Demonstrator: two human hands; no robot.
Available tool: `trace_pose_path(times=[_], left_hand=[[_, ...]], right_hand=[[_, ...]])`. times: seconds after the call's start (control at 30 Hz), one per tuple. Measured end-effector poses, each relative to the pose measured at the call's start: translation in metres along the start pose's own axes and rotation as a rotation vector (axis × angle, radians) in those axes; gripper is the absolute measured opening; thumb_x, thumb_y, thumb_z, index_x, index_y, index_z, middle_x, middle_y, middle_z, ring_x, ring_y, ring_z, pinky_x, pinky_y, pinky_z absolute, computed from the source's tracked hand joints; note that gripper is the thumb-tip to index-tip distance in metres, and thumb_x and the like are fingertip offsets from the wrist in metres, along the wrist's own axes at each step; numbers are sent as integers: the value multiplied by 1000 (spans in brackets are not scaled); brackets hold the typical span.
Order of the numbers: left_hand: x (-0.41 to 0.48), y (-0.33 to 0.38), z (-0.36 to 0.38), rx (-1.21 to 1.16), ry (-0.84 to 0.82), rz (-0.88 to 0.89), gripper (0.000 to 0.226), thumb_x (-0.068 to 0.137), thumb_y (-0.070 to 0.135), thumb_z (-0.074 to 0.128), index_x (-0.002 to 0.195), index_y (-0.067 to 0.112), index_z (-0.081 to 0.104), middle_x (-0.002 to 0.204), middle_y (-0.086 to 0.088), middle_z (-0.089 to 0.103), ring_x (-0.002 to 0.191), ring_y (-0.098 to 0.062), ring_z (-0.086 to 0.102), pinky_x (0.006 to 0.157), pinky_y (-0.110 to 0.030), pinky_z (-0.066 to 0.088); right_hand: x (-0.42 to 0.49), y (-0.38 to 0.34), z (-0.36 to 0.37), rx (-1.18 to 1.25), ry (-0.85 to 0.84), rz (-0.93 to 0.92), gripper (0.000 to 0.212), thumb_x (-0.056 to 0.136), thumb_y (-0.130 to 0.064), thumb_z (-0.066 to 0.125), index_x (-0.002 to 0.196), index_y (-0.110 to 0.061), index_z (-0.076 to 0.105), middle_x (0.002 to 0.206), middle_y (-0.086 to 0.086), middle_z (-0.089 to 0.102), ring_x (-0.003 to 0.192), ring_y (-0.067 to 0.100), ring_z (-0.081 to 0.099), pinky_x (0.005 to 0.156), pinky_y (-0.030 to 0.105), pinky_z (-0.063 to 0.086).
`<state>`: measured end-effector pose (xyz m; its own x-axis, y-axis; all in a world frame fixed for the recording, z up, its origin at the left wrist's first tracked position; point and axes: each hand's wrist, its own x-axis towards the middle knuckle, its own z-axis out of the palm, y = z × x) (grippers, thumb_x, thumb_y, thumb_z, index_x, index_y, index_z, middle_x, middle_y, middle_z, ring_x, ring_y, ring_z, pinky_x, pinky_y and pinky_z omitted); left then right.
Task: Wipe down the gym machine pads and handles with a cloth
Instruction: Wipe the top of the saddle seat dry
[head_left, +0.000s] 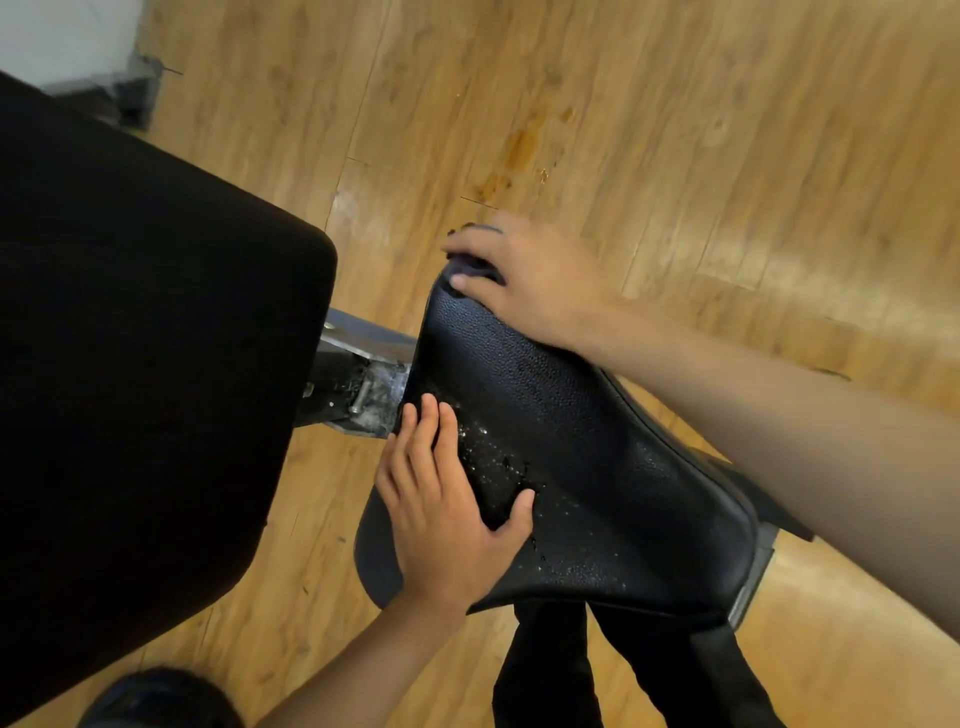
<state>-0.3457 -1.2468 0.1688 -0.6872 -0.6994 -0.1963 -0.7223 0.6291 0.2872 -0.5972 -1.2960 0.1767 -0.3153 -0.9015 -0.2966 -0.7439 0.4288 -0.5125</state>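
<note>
The dark cloth (470, 265), bunched under the right hand's (530, 280) curled fingers, sits on the seat pad's (597, 467) narrow tip. It should sweep lengthwise through the droplets (beside the flat, fingers-together left hand (447, 509)). The pad runs diagonally, narrow end pointing up-left toward the back pad (145, 364).

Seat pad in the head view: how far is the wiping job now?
Done: nothing clearly; the seat pad carries droplets near the left hand, which presses on it. In hand: the right hand grips the dark cloth at the pad's narrow end. Left: the wet patch, the large back pad, and handles, not in view.
</note>
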Motion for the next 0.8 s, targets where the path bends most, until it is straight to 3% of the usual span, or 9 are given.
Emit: trace_pose_path(times=[0.1, 0.17, 0.27, 0.37, 0.43, 0.5, 0.6, 0.73, 0.8], left_hand=[[1, 0, 0, -6, 1, 4, 96, 85, 63, 53, 155, 1, 36, 164, -17, 34, 153, -36, 30, 118, -62, 29], [1, 0, 0, 1, 1, 3, 96, 84, 63, 54, 156, 2, 34, 164, -18, 34, 153, -36, 30, 119, -62, 29], [0, 0, 1, 5, -2, 9, 96, 84, 62, 54, 156, 2, 33, 164, -17, 34, 153, -37, 30, 119, -62, 28], [1, -1, 2, 7, 0, 1, 95, 85, 63, 52, 156, 2, 35, 164, -17, 34, 153, -37, 30, 118, -62, 29], [0, 0, 2, 2, 4, 7, 95, 86, 63, 50, 155, 0, 37, 164, -17, 34, 153, -37, 30, 117, -63, 30], [1, 0, 3, -1, 16, 10, 94, 87, 63, 49, 155, -1, 37, 164, -17, 35, 152, -37, 31, 116, -64, 31], [0, 0, 4, -5, 28, 12, 92, 90, 64, 46, 154, -2, 37, 164, -18, 35, 153, -38, 30, 116, -63, 30], [0, 0, 4, -4, 32, 9, 92, 89, 61, 47, 155, -2, 36, 164, -19, 34, 152, -39, 30, 116, -64, 29], [0, 1, 4, 7, 30, 10, 92, 89, 61, 47, 154, -2, 36, 163, -20, 35, 152, -39, 31, 116, -64, 30]], right_hand=[[-71, 4, 4, 88, 66, 17, 50, 105, -30, 56, 154, -31, 45, 162, 9, 36, 136, 33, 49, 104, 43, 49], [-91, 3, 9, 81, 78, 45, 55, 105, -28, 56, 158, -31, 39, 168, 11, 22, 144, 33, 41, 106, 39, 46], [-47, -1, 10, 26, 102, 40, 52, 105, -39, 53, 155, -31, 43, 157, 10, 40, 132, 35, 51, 96, 40, 49], [26, -10, 3, -59, -60, -44, 36, 100, -51, 54, 133, -39, 63, 126, 0, 65, 115, 29, 62, 80, 36, 49], [44, -6, 2, -68, -126, -59, 29, 98, -53, 57, 121, -40, 69, 117, -5, 70, 112, 26, 64, 77, 34, 46], [22, 2, 4, -23, -41, -60, 31, 100, -48, 56, 127, -37, 66, 122, 0, 65, 111, 28, 63, 82, 37, 50], [-64, 13, 7, 167, 86, 9, 44, 105, -37, 53, 149, -34, 49, 151, 6, 44, 122, 29, 58, 93, 39, 53], [-114, 14, 7, 160, -62, 100, 59, 106, -39, 45, 160, -45, 21, 165, 9, 23, 123, 34, 58, 90, 39, 55], [-82, 11, 10, 139, 21, 129, 58, 107, -39, 47, 160, -40, 25, 162, 13, 26, 117, 39, 60, 90, 45, 55]])
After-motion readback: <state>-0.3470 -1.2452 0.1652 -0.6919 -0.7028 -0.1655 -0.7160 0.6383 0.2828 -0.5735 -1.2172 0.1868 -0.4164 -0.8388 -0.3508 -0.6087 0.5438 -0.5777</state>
